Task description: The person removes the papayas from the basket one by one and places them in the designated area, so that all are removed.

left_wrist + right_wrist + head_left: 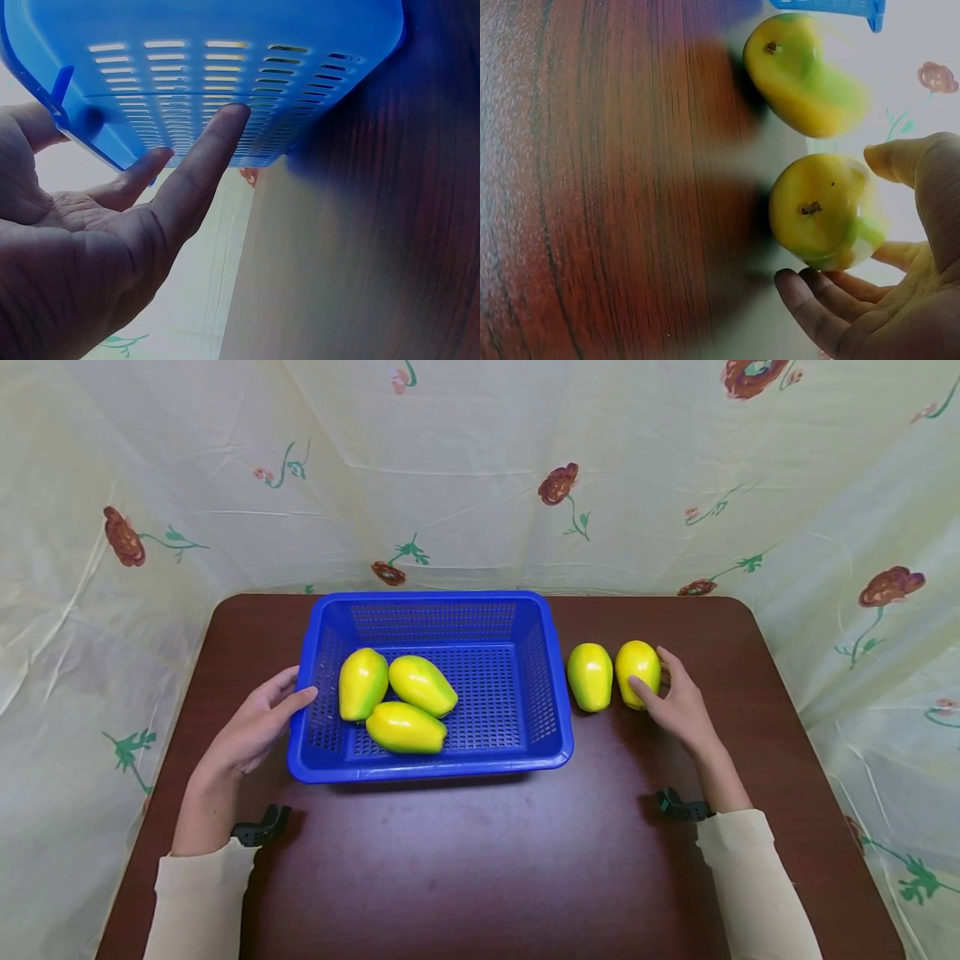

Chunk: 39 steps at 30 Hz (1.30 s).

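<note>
Two hands flank the blue basket [483,693]: the left hand [258,720] grips its left side, thumb over the rim and fingers against the slotted outer wall, while the right hand [681,703], well to the right of the basket, has thumb and fingers spread loosely around the outer fruit [637,662] — whether they press on it, I cannot tell. Nearer than the basket, a pale left sleeve [198,902] and a pale right sleeve [753,877] come in on either side, with a black left strap [262,828] and a black right strap [682,807] by the wrists. Dark brown tabletop [465,860] spreads in front of the basket and runs beneath it. In the basket's left half lie three yellow-green fruits, close together: the front fruit [407,728] crosswise, the left fruit [363,685] pointing toward the near rim, the back fruit [422,685] slanting. Just right of the basket stands the inner fruit [590,677], between it and the outer fruit — all five look alike. Behind the basket hangs pale cloth [465,443] with red flowers and green stems.
</note>
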Available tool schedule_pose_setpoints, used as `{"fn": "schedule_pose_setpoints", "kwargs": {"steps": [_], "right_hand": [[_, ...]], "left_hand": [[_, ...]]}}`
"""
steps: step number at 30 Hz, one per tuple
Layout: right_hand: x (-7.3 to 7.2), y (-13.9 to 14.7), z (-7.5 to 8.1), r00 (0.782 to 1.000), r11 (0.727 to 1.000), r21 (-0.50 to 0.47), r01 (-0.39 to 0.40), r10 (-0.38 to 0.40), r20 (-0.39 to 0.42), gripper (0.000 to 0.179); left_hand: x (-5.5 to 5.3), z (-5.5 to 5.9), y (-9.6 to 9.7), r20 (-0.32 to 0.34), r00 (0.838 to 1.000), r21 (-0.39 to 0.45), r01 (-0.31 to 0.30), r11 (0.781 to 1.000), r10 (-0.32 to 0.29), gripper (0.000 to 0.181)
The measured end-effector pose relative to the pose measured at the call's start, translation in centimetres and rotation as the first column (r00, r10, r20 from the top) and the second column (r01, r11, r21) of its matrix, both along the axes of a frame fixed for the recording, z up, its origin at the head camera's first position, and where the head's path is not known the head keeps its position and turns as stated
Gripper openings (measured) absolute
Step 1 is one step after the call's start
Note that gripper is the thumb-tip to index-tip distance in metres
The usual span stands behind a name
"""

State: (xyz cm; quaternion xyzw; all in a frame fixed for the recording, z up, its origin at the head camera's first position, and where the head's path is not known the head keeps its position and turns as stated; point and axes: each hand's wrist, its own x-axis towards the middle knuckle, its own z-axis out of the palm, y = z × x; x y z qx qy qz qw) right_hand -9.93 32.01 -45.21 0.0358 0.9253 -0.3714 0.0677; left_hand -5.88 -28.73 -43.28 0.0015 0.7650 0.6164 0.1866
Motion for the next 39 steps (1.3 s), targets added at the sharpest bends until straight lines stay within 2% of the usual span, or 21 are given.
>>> {"fn": "schedule_pose_setpoints", "kwargs": {"steps": [13,21,31,39], "right_hand": [[0.2,0.5,0.3,0.999,0.998,0.055,0.006,-0.004,-0.04,0.09],[0.4,0.3,1.1,0.995,0.998,0.056,0.011,-0.005,-0.104,0.085],[0.7,-1.0,2.8,0.968,0.998,0.062,0.009,0.007,-0.251,0.07],[1.1,-2.3,4.5,0.955,0.999,0.04,-0.034,0.044,-0.292,0.063]], "left_hand": [[0.1,0.1,0.1,-0.005,1.0,0.008,0.004,1.0,-0.004,0.067],[0.1,0.1,0.1,-0.018,1.0,0.005,0.006,1.0,-0.006,0.067],[0.1,0.1,0.0,-0.008,1.0,0.005,0.009,1.0,-0.009,0.068],[0.1,0.1,0.1,-0.022,1.0,0.002,0.01,1.0,-0.01,0.067]]}}
